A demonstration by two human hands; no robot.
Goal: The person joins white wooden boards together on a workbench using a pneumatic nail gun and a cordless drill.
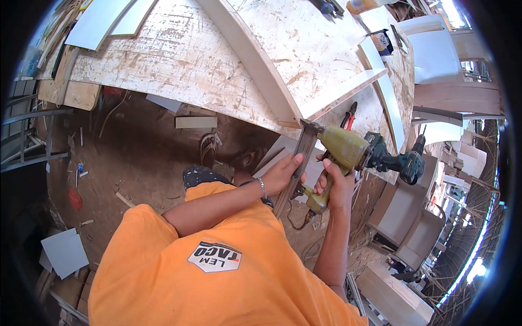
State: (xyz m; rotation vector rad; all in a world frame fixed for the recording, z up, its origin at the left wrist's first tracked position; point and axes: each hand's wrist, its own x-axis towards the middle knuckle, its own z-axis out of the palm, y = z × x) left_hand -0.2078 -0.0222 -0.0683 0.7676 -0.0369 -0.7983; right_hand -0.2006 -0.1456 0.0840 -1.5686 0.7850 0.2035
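Holds an olive-green nail gun [345, 148] by its handle in the right grip [336, 183], fingers closed around it. Clasps the long dark bar [306, 145] at the tool's front with the left grip [281, 173], thumb and fingers wrapped around. Points the tool's nose toward the corner of a long board [255, 62] and a shorter board [342, 93], both on the scuffed white surface [163, 54]; cannot tell touching from near. Shows red-handled pliers [352, 114] just beyond.

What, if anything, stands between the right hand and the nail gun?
Nothing visible: the right hand grips the nail gun directly. The pliers lie beyond, on the table, not between them.
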